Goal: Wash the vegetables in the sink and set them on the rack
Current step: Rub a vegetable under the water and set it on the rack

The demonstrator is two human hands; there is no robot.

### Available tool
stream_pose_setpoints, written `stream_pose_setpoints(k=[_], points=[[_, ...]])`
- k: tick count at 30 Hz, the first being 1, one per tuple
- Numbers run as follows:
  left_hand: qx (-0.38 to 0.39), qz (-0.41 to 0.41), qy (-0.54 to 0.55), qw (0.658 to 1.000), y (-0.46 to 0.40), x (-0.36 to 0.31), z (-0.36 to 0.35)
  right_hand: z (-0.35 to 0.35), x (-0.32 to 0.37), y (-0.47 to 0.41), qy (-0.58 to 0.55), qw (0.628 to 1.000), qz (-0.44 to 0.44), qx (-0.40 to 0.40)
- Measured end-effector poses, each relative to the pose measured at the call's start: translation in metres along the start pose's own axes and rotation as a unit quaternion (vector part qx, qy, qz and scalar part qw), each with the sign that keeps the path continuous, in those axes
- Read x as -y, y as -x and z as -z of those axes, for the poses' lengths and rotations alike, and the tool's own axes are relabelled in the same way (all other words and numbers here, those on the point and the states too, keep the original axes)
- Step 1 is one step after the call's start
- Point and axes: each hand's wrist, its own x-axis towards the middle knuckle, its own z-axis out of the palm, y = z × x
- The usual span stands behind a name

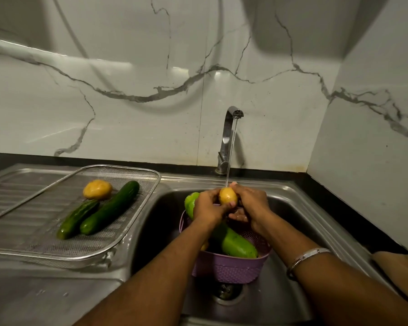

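A yellow potato (227, 196) sits under the running water, held between both hands over the sink (292, 222). My left hand (206, 207) grips it from the left and my right hand (250, 203) grips it from the right. Below them stands a purple basket (231, 267) with a long light-green gourd (238, 243) lying across it, partly hidden by my hands. On the wire mesh rack (137, 203) at the left lie two dark cucumbers (111, 208) (77, 218) and another potato (97, 189).
The chrome tap (229, 135) rises at the back of the sink, water streaming down. The drain (226, 291) shows in front of the basket. A ribbed steel drainboard (10, 198) lies under the rack. Marble wall stands behind and to the right.
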Motion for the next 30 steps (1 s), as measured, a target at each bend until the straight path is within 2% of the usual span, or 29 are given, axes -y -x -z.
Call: stream_pose_setpoints(k=[6, 12, 18, 25, 30], points=[[-0.005, 0.045, 0.054, 0.998, -0.001, 0.002, 0.007, 0.006, 0.001, -0.001, -0.005, 0.997, -0.017, 0.076], [0.032, 0.046, 0.066, 0.996, 0.009, -0.007, 0.003, 0.005, 0.004, 0.004, -0.004, 1.000, 0.003, 0.002], [0.030, 0.073, 0.105, 0.991, 0.007, -0.010, 0.007, 0.014, 0.005, 0.001, -0.013, 0.997, -0.026, 0.078], [0.071, 0.110, 0.107, 0.986, 0.011, -0.013, -0.001, 0.009, -0.002, 0.004, 0.019, 0.999, 0.028, 0.019], [0.048, 0.132, 0.154, 0.978, 0.004, -0.012, 0.003, 0.010, -0.001, -0.003, 0.001, 0.998, 0.024, 0.053]])
